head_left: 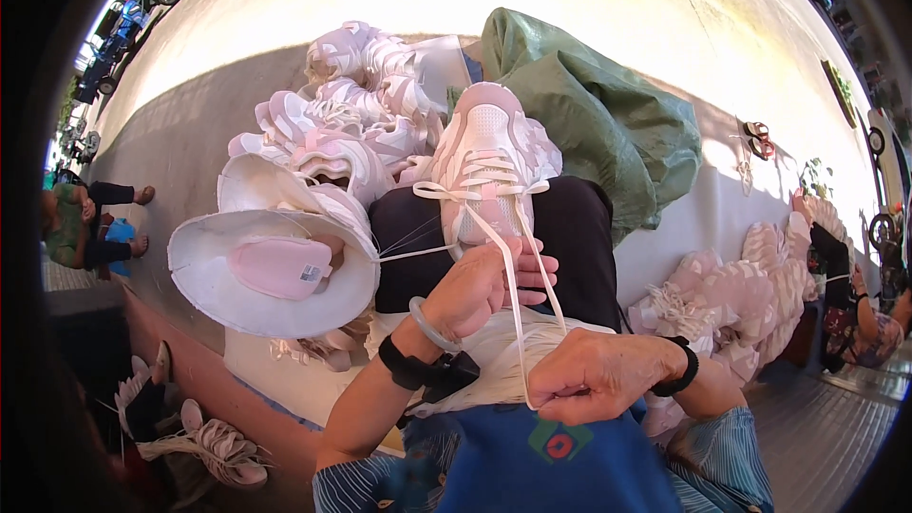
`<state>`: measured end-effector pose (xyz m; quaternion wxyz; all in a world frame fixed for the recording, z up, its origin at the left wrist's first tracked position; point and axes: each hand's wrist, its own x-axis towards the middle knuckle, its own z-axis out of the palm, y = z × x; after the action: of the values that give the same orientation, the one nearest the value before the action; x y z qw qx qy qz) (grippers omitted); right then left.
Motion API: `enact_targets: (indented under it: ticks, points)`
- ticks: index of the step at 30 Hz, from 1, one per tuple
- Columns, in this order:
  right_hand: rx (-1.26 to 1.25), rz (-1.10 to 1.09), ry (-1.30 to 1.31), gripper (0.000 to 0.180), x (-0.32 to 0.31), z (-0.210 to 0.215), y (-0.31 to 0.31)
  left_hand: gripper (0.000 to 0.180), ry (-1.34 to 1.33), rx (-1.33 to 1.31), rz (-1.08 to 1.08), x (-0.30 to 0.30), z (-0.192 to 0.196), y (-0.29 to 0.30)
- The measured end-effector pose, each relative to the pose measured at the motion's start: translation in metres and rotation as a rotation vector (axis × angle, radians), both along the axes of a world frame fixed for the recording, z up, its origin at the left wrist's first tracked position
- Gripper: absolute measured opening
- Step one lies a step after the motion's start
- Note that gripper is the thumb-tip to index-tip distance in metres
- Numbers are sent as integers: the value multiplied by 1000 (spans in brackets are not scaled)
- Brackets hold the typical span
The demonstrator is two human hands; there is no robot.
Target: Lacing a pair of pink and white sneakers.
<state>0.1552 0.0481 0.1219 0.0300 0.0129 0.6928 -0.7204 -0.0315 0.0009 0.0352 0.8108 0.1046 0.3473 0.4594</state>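
Gripping lace (517, 323), right hand (603, 375) closed (left hand's (483, 287) hold unclear), shoe pile (328, 147), green sheet (589, 123) beyond

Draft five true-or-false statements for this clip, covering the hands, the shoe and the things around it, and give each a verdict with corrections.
1. The right hand is closed on a white lace. True.
2. The laced shoe in front of the person points its toe toward their body. False: the toe points away from them.
3. The green sheet lies to the left of that shoe. False: it lies to the right.
4. A black band is on the right wrist. True.
5. The left hand wears a thick glove. False: it is bare.
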Motion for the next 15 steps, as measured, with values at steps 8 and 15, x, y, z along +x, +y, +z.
enact_targets:
  ticks: [8, 15]
  points:
    - [183, -123, 168, 9, -7, -25, 6, 20, -22, -14, 197, 11, -9, 5]
    - [282, -548, 414, 7, 2, -24, 32, 22, 380, -128, 240, 1, 13, -29]
